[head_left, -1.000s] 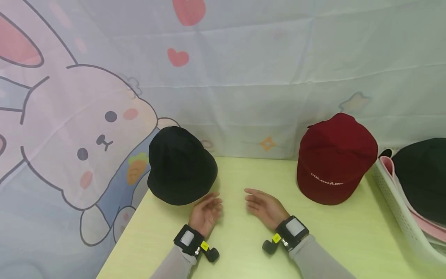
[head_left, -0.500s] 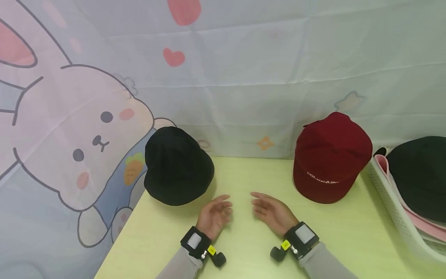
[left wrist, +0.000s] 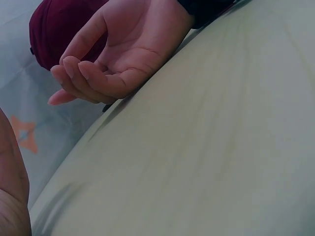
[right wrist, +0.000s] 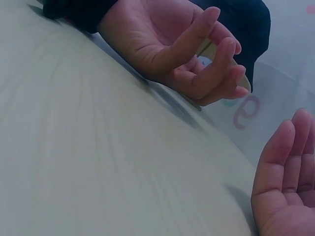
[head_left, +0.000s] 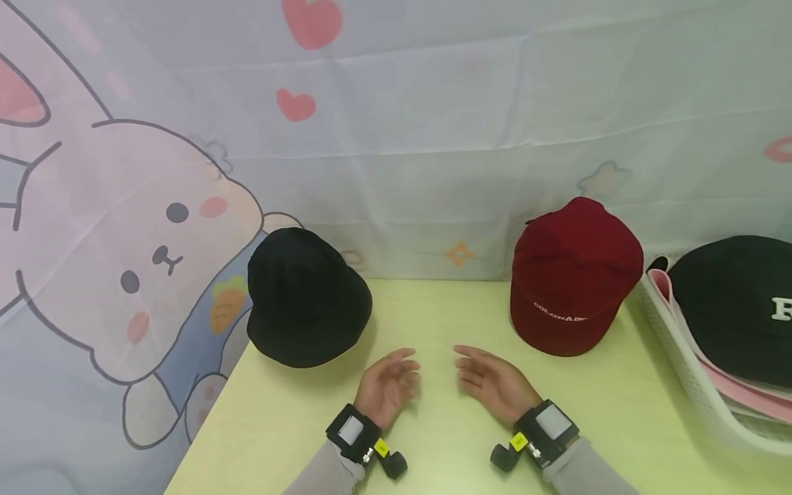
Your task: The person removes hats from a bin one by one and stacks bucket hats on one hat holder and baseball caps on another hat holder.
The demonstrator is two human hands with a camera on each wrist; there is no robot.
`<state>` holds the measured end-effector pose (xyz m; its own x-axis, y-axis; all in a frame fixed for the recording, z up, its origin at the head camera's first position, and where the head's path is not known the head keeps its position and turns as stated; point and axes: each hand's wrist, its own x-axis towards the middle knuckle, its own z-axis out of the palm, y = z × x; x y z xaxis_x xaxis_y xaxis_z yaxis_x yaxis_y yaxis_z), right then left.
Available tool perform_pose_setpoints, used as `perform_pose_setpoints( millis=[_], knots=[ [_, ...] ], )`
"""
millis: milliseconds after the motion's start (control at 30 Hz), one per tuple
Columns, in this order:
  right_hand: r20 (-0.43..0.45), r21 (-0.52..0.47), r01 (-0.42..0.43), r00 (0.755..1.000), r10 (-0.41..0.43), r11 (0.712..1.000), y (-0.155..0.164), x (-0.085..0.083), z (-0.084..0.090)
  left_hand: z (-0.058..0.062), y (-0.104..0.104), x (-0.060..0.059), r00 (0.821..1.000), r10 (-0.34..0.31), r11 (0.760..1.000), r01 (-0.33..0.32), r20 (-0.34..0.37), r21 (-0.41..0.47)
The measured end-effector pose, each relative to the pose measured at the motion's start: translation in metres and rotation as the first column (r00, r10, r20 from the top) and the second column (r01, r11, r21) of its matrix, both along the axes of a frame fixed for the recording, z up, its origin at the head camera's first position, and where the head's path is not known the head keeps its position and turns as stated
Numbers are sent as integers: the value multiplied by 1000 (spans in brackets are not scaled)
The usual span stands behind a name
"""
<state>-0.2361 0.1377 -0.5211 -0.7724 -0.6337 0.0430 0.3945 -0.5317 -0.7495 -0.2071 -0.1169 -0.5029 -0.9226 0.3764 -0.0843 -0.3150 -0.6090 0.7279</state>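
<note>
In the head view, my left hand (head_left: 385, 390) is held near the table's middle, fingers loosely bent and holding nothing. A black bucket hat (head_left: 306, 302) stands just beyond it to the left, apart from the fingers; what supports the hat is hidden. Facing it, my right hand (head_left: 497, 385) also holds nothing, its fingers relaxed. Beyond that hand, to the right, is a maroon cap (head_left: 572, 282) with white lettering on its front. The left wrist view shows the maroon cap (left wrist: 47, 32) behind the right hand (left wrist: 128, 44). Part of the black hat (right wrist: 253, 29) appears in the right wrist view.
A white basket (head_left: 687, 375) at the right edge holds a black cap (head_left: 730, 309) with a white letter and a pink item (head_left: 736, 392) under it. A printed curtain (head_left: 402, 137) hangs behind the pale yellow table (head_left: 433, 309).
My left hand has drawn away from the black hat's brim, rightward and nearer me. My right hand has shifted slightly right and nearer me. The head view has turned a little right.
</note>
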Motion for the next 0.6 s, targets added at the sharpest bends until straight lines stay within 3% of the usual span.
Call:
perform_pose_setpoints(
  millis=[300, 600],
  knots=[
    [4, 19, 8, 1000, -8, 1000, 16, 11, 4, -6, 15, -2, 999, -42, 999, 42, -11, 1],
    [-1, -25, -8, 1000, 8, 1000, 33, 18, 2, -5, 28, -3, 998, -62, 998, 62, -12, -4]
  ],
)
